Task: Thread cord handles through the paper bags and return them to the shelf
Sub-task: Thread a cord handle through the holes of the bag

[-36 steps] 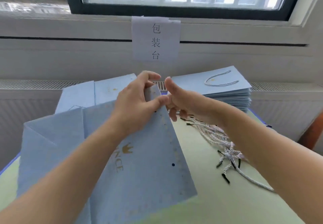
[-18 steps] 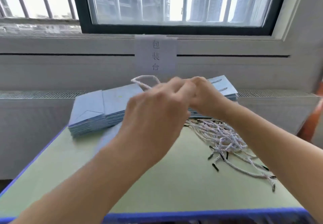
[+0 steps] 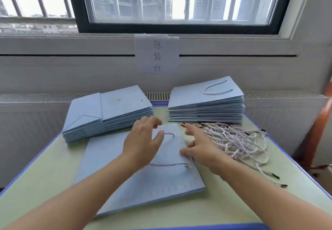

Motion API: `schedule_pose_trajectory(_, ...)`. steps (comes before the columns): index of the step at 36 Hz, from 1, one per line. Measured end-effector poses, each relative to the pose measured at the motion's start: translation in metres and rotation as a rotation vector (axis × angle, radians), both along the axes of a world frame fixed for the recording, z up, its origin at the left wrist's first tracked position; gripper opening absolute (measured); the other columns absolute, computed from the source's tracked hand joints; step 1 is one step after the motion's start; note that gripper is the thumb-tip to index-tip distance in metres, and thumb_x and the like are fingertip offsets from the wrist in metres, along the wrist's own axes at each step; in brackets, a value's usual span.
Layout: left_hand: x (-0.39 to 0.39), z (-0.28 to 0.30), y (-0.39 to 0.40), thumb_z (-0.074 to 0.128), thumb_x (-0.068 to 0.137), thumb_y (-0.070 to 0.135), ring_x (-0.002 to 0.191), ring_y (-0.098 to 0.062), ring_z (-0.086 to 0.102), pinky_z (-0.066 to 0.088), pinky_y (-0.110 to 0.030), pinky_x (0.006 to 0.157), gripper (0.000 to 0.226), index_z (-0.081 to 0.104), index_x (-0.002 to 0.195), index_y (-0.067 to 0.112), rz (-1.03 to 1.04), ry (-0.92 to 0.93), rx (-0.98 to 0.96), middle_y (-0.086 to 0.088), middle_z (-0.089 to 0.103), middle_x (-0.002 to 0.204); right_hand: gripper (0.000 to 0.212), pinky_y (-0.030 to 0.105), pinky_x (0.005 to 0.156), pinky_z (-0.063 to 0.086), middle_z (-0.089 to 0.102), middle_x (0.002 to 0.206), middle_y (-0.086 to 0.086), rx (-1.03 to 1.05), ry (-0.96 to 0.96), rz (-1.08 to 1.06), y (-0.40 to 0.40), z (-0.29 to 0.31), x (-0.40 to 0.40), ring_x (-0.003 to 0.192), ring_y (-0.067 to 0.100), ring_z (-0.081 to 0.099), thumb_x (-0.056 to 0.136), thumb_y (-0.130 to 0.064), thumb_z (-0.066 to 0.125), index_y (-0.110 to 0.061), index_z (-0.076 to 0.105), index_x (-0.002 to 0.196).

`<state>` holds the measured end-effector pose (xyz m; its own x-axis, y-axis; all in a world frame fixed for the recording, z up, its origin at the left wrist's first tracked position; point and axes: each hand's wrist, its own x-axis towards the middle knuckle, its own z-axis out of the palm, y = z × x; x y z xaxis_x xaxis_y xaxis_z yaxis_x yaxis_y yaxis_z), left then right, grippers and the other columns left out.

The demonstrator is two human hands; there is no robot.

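Nearest the front edge of the bench (image 3: pixel 45 172), one flat blue paper bag (image 3: pixel 115 174) lies w/ a cord handle (image 3: pixel 167 164) already through its right side. Both hands hover just over it: left hand (image 3: pixel 142 144) w/ fingers loosely curled, gripping nothing; right hand (image 3: pixel 201 150) spread, fingertips at the bag's right edge, also holding nothing. Just beside, toward the right edge, a loose heap of cords (image 3: pixel 233 140). Bag looks light, thin, creases easily, so prob. best lifted by the folded top edge near the holes, not the cord. Far left, stack of unthreaded bags (image 3: pixel 107 111); far right corner, finished stack (image 3: pixel 204 104) w/ handle showing. No shelf visible.
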<state>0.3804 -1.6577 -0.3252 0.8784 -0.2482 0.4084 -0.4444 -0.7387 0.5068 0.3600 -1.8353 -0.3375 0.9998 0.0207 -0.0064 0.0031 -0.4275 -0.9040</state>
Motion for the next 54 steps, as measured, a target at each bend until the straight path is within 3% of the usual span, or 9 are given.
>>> schedule_pose_trajectory(4, 0.028, -0.012, -0.006, 0.037, 0.101, 0.044, 0.140, -0.021, 0.024, 0.019, -0.028, 0.110, 0.054, 0.026, 0.150, 0.023, 0.000, 0.172, 0.240, -0.001, 0.031, 0.153, 0.061, 0.029, 0.075, 0.054, 0.056, 0.121, -0.011, -0.219, -0.070, 0.032, 0.007, 0.005, 0.002, 0.070, 0.004, 0.055, 0.083, -0.002, 0.062, -0.023, 0.045, 0.138)
schedule_pose_trajectory(10, 0.054, -0.020, -0.025, 0.024, 0.100, 0.056, 0.140, -0.024, 0.029, 0.021, -0.038, 0.112, 0.058, 0.028, 0.150, 0.028, 0.061, 0.315, 0.255, -0.003, 0.036, 0.153, 0.064, 0.032, 0.098, 0.044, 0.052, 0.135, -0.003, -0.371, -0.157, 0.040, 0.011, 0.002, 0.000, 0.108, 0.012, 0.053, 0.086, -0.008, 0.058, -0.029, 0.038, 0.143)
schedule_pose_trajectory(14, 0.055, -0.024, -0.027, 0.026, 0.093, 0.068, 0.125, -0.024, 0.042, 0.028, -0.040, 0.103, 0.058, 0.054, 0.126, 0.030, 0.140, 0.314, 0.074, -0.002, 0.055, 0.127, 0.055, 0.005, 0.083, 0.042, 0.053, 0.131, -0.011, 0.014, -0.069, 0.048, 0.015, 0.009, -0.007, 0.117, -0.002, 0.048, 0.089, 0.002, 0.048, -0.034, 0.046, 0.130)
schedule_pose_trajectory(19, 0.051, -0.017, -0.028, 0.028, 0.063, 0.095, 0.115, -0.022, 0.047, 0.031, -0.039, 0.099, 0.081, 0.046, 0.106, 0.029, 0.176, 0.395, -0.087, 0.003, 0.055, 0.114, 0.041, 0.011, 0.077, 0.042, 0.065, 0.116, -0.011, 0.293, 0.046, 0.100, 0.014, 0.024, -0.001, 0.098, -0.002, 0.058, 0.092, 0.003, 0.042, -0.025, 0.052, 0.122)
schedule_pose_trajectory(25, 0.045, -0.016, -0.025, 0.060, 0.078, 0.068, 0.111, -0.021, 0.047, 0.034, -0.037, 0.096, 0.051, 0.045, 0.103, 0.027, 0.233, 0.416, -0.022, 0.006, 0.050, 0.107, 0.019, 0.012, 0.069, 0.045, 0.072, 0.086, -0.001, 0.025, 0.040, 0.093, -0.009, 0.033, 0.022, 0.078, 0.011, 0.057, 0.093, -0.009, 0.052, -0.022, 0.061, 0.104)
schedule_pose_trajectory(29, 0.043, -0.019, -0.027, 0.052, 0.063, 0.068, 0.098, -0.019, 0.043, 0.032, -0.034, 0.089, 0.058, 0.048, 0.103, 0.026, 0.233, 0.415, 0.011, 0.005, 0.053, 0.104, 0.015, 0.033, 0.075, 0.050, 0.066, 0.079, -0.011, -0.509, -0.180, -0.095, -0.035, 0.032, 0.047, 0.079, 0.013, 0.060, 0.088, -0.020, 0.062, -0.031, 0.064, 0.078)
schedule_pose_trajectory(37, 0.046, -0.023, -0.023, 0.040, 0.059, 0.062, 0.100, -0.016, 0.042, 0.027, -0.034, 0.088, 0.050, 0.048, 0.099, 0.032, 0.182, 0.375, 0.006, 0.010, 0.050, 0.101, 0.016, 0.027, 0.074, 0.035, 0.062, 0.100, -0.009, -1.042, -0.219, -0.033, -0.039, 0.026, 0.071, 0.103, 0.014, 0.051, 0.090, -0.041, 0.061, -0.029, 0.066, 0.097)
schedule_pose_trajectory(44, 0.043, -0.022, -0.016, 0.050, 0.058, 0.058, 0.101, -0.019, 0.050, 0.040, -0.039, 0.093, 0.035, 0.056, 0.086, 0.037, 0.108, 0.471, -0.251, 0.011, 0.058, 0.091, 0.015, 0.031, 0.087, 0.036, 0.059, 0.109, -0.005, -1.156, -0.264, 0.069, -0.024, 0.020, 0.078, 0.106, 0.018, 0.047, 0.096, -0.025, 0.047, -0.024, 0.062, 0.102)
schedule_pose_trajectory(54, 0.047, -0.012, 0.005, 0.074, 0.062, 0.032, 0.068, -0.018, 0.061, 0.051, -0.031, 0.062, 0.043, 0.060, 0.099, 0.014, -0.230, 0.756, -0.637, -0.005, 0.061, 0.080, 0.007, 0.033, 0.073, 0.041, 0.045, 0.070, -0.014, -0.649, -0.242, 0.140, 0.001, 0.013, 0.064, 0.078, 0.016, 0.046, 0.095, -0.021, 0.050, -0.024, 0.050, 0.089)
